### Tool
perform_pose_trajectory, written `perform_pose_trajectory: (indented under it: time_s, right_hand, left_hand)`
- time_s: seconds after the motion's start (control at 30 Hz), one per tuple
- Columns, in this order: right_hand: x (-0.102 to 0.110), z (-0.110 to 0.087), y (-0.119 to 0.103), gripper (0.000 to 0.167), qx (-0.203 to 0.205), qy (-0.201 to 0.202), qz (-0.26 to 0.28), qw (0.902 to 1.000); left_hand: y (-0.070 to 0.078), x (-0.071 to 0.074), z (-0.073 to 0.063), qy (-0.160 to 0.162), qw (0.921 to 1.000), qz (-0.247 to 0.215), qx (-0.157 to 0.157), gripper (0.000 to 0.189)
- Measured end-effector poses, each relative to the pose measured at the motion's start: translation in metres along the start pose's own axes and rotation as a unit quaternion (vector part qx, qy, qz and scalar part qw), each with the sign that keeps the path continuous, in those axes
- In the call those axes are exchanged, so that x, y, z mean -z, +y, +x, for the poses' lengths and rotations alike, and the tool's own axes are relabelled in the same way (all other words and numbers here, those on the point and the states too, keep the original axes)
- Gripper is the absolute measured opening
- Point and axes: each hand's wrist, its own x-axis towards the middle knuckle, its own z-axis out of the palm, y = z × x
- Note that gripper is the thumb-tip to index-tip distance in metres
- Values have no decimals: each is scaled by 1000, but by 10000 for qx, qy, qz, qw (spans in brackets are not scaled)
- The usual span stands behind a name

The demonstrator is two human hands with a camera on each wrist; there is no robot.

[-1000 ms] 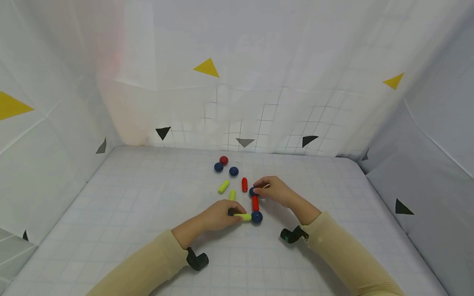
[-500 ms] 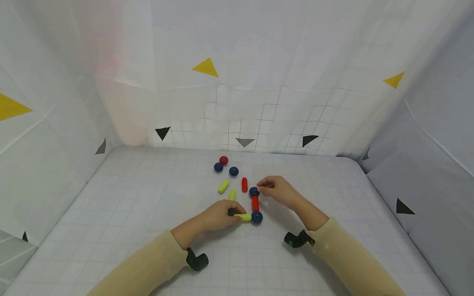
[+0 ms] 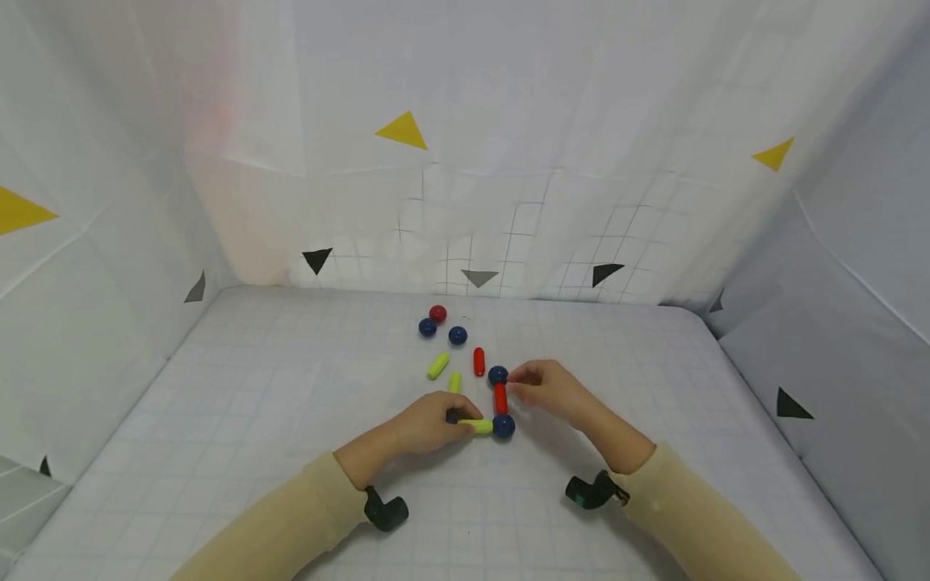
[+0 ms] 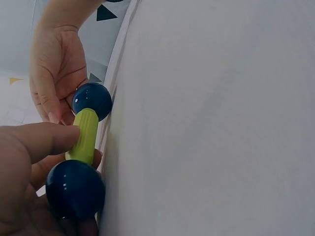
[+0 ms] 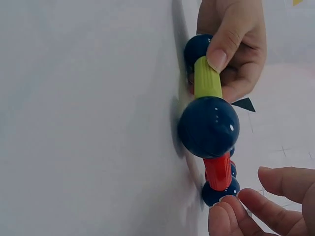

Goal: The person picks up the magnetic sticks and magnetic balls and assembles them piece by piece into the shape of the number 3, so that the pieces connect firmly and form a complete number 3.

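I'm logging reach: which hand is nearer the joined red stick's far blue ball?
Right. The right hand is just right of the far blue ball; the left hand is farther off, to its near left.

A long beige fabric left sleeve (image 3: 291,524) and matching right sleeve (image 3: 693,516) are worn, a black, elbow-shaped left wrist camera (image 3: 387,511) and similar, green-flecked right wrist camera (image 3: 591,491) fitted by the cuffs (image 3: 347,478)
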Motion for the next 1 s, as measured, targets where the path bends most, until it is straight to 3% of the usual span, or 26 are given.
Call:
perform_pose_trajectory:
  time_s: [0.7,1.0]
  right_hand:
    - [-18,-5,1,25,-423,219,-91,9988]
    - [-24,-5,-5,32,-651,317,-270,9970]
  left_hand:
    - [-2,0,0,8,10000,13,66,16]
    - [-1,1,0,-26,10000,9,73,16]
